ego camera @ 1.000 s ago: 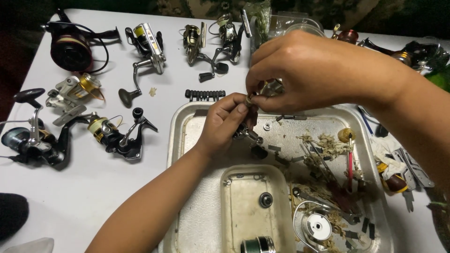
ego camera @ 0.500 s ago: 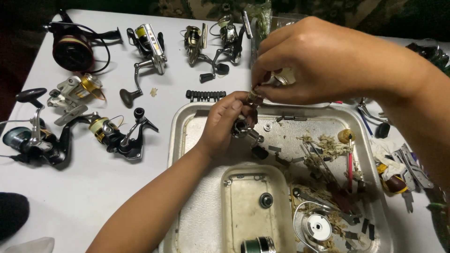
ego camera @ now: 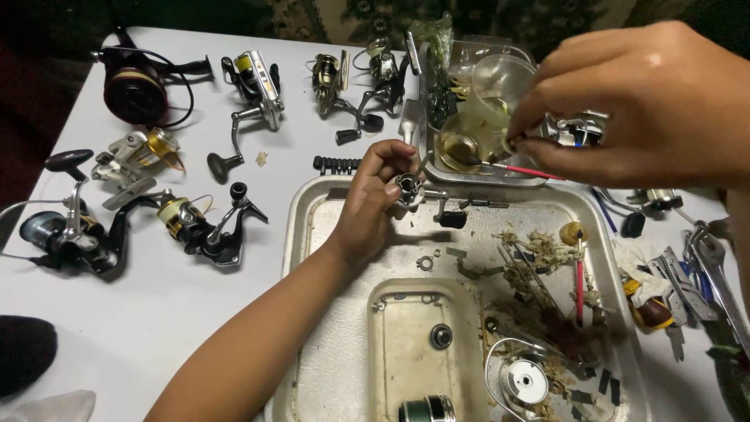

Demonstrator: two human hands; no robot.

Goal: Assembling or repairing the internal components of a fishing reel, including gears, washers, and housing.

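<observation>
My left hand (ego camera: 373, 205) grips a small fishing reel body (ego camera: 409, 189) over the far edge of a large metal tray (ego camera: 312, 234); the reel's black handle knob (ego camera: 451, 219) sticks out to the right. My right hand (ego camera: 648, 101) is raised at the upper right, apart from the reel. Its fingers pinch a small metal part (ego camera: 580, 131) and a thin red-handled tool (ego camera: 525, 169). The tool's tip reaches toward a small dish of yellowish liquid (ego camera: 458, 148) in a smaller tray (ego camera: 500, 180).
Several fishing reels lie on the white table (ego camera: 156, 328) at left, among them a dark one (ego camera: 134, 84) and a gold one (ego camera: 199, 225). A silver spool (ego camera: 525, 381), a washer (ego camera: 424, 263) and debris are in the large tray. Hand tools (ego camera: 699, 270) lie at right.
My right hand has lifted off the reel and moved up and to the right, over the smaller tray. My left hand still holds the reel body in the same place.
</observation>
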